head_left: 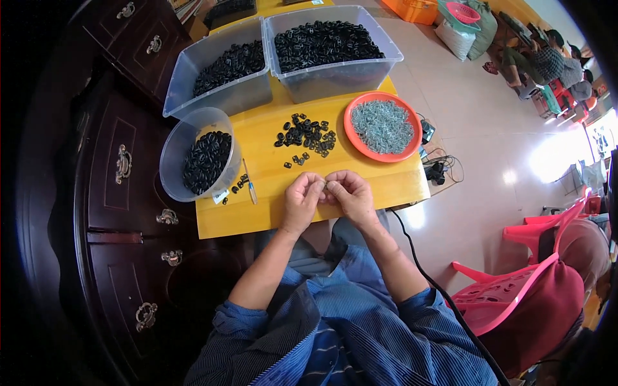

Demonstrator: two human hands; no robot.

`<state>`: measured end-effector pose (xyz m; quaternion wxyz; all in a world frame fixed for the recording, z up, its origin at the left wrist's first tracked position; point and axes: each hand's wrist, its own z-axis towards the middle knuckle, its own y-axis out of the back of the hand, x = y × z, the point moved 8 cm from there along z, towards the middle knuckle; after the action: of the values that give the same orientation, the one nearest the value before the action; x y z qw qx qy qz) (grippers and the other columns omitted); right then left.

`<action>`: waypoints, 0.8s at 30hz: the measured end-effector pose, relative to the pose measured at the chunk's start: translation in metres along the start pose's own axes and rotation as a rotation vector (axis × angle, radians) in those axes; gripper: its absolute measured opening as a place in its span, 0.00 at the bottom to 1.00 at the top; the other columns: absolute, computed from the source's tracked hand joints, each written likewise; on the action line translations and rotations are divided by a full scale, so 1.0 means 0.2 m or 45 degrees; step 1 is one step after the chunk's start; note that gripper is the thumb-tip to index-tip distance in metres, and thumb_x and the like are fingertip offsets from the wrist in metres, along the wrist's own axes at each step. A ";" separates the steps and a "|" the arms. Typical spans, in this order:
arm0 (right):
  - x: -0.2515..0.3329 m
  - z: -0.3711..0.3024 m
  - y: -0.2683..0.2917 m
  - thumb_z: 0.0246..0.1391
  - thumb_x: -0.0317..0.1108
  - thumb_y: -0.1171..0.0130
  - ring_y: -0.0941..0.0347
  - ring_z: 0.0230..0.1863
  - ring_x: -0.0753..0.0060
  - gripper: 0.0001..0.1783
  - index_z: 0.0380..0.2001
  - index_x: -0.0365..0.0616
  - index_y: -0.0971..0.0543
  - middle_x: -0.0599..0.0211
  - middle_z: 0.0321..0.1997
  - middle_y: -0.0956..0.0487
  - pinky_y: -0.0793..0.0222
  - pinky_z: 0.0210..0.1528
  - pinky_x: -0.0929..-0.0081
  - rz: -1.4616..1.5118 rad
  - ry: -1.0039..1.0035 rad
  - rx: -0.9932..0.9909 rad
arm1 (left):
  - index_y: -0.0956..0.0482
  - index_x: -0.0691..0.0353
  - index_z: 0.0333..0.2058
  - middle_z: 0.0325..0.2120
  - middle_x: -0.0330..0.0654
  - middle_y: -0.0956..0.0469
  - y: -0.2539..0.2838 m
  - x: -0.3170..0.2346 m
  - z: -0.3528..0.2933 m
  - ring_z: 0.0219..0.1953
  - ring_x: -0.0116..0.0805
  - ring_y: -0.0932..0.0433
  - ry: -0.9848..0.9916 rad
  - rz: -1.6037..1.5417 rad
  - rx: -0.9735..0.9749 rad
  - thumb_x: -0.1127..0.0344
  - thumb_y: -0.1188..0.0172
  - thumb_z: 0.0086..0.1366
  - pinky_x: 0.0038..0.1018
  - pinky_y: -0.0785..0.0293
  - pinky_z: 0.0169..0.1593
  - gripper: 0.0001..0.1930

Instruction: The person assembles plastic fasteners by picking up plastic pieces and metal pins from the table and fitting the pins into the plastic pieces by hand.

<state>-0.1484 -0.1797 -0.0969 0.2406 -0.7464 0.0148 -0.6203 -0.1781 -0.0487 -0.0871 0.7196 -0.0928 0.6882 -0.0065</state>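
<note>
My left hand (301, 201) and my right hand (353, 198) meet at the near edge of the yellow table (257, 215). Thumbs and fingers of both are pinched together around something too small to make out. Just beyond them lies a loose pile of small black oval plastic pieces (308, 133), some showing two holes. Farther right, an orange-red plate (387, 157) holds a heap of small silvery screws or pins (382, 126). Left of my hands lies a thin screwdriver (252, 193) with a light-coloured handle, beside several stray black pieces.
A round clear tub (171, 164) of black pieces stands at the left. Two clear bins (248, 96) filled with similar pieces stand at the back. Dark drawers (122, 164) line the left side. A pink chair (502, 289), a black cable (421, 270) and seated people are at the right.
</note>
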 end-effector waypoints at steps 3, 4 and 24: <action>0.00 0.01 0.03 0.64 0.26 0.41 0.25 0.32 0.86 0.05 0.41 0.39 0.21 0.75 0.34 0.20 0.25 0.34 0.84 -0.042 0.017 -0.014 | 0.24 0.62 0.40 0.31 0.31 0.25 -0.02 -0.01 0.00 0.30 0.18 0.27 0.014 0.015 0.006 0.68 0.43 0.72 0.17 0.27 0.37 0.04; 0.01 0.01 0.04 0.64 0.27 0.41 0.25 0.32 0.86 0.05 0.41 0.39 0.20 0.75 0.34 0.20 0.26 0.34 0.84 -0.095 0.024 -0.015 | 0.24 0.62 0.40 0.30 0.31 0.25 -0.02 0.00 0.00 0.29 0.18 0.27 0.040 0.021 0.004 0.68 0.43 0.72 0.17 0.27 0.37 0.05; 0.11 0.06 0.19 0.64 0.27 0.41 0.29 0.30 0.89 0.07 0.44 0.39 0.22 0.76 0.34 0.20 0.31 0.32 0.86 -0.079 0.146 -0.097 | 0.22 0.67 0.50 0.30 0.34 0.22 -0.04 -0.18 0.31 0.27 0.18 0.27 -0.211 0.736 -0.033 0.70 0.38 0.67 0.20 0.28 0.32 0.15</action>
<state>-0.1211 -0.2166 -0.0922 0.1914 -0.7186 0.0291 -0.6680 -0.1175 -0.0443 -0.0474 0.7441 0.0976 0.6249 0.2151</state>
